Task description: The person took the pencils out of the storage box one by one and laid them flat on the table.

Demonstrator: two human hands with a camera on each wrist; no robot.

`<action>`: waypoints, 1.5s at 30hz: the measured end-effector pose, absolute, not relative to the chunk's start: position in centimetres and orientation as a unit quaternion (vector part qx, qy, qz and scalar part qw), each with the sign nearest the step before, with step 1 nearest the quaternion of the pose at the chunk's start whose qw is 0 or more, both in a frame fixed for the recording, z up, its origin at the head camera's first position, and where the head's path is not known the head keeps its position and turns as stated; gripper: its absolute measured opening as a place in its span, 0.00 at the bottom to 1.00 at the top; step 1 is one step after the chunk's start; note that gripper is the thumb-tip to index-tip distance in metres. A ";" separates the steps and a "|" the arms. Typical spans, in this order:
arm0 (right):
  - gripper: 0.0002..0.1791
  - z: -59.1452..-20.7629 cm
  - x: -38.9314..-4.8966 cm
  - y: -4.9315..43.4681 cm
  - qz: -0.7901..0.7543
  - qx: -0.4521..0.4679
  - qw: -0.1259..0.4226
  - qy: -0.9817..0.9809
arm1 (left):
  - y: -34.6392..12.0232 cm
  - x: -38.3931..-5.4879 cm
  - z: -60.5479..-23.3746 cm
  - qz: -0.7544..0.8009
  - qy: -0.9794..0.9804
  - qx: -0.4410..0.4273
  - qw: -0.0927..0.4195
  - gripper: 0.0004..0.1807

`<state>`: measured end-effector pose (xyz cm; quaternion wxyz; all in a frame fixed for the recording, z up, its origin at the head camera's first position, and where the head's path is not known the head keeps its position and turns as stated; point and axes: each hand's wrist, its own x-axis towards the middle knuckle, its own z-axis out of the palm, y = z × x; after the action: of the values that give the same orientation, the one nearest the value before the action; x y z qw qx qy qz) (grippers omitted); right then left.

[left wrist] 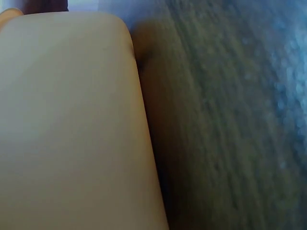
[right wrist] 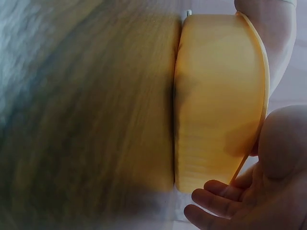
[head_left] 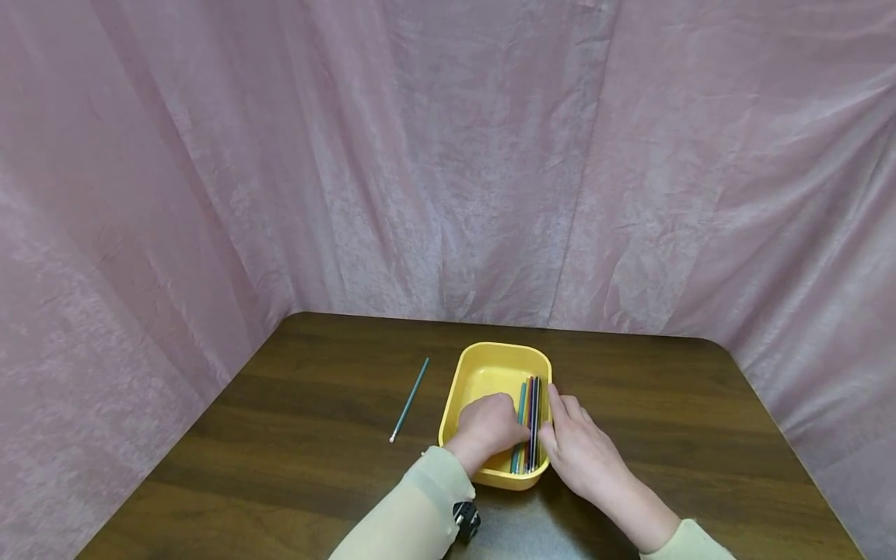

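Note:
A yellow plastic bin (head_left: 490, 351) holds several pencils (head_left: 535, 404), lined up lengthwise along its right wall. My left hand (head_left: 488, 424) reaches down into it over the near left rim, with its knuckles up and its front edge overlapping the pencils. The fingertips are hidden, and I cannot tell whether they grip any pencil. At the bin's right rim, my right hand (head_left: 584, 451) rests with fingers extended forward. In the right wrist view, its fingers (right wrist: 216, 203) are loosely bent beside the bin's outer wall (right wrist: 216, 96). Only the bin's outer wall (left wrist: 72, 120) fills the left wrist view's left half.
A single teal pencil (head_left: 409, 400) with a white eraser end lies on the dark wooden table (head_left: 315, 435), left of the bin. Pink curtains (head_left: 448, 155) hang behind the table and at both sides. A small black device (head_left: 467, 519) is at the left wrist.

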<state>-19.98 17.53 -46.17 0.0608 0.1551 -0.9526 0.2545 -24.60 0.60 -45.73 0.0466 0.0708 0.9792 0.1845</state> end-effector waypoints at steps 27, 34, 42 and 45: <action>0.35 -46.3 -20.0 17.1 0.271 0.138 0.081 -0.949 | -0.3 -24.8 -46.3 0.224 0.971 0.083 0.030 0.25; 0.35 -46.1 -20.6 17.2 0.329 0.102 0.050 -0.937 | -0.1 -24.9 -46.3 0.230 0.969 0.087 0.029 0.26; 0.37 -46.2 -20.7 17.2 0.357 0.084 0.043 -0.929 | -0.4 -25.7 -47.4 0.243 0.964 0.108 0.015 0.24; 0.37 -46.3 -20.7 17.1 0.356 0.082 0.046 -0.930 | -0.6 -26.4 -48.6 0.239 0.964 0.119 0.003 0.23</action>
<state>-20.68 17.11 -46.26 0.0463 0.0821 -0.9298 0.3559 -26.44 -0.61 -48.62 0.0030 0.1195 0.9636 0.2391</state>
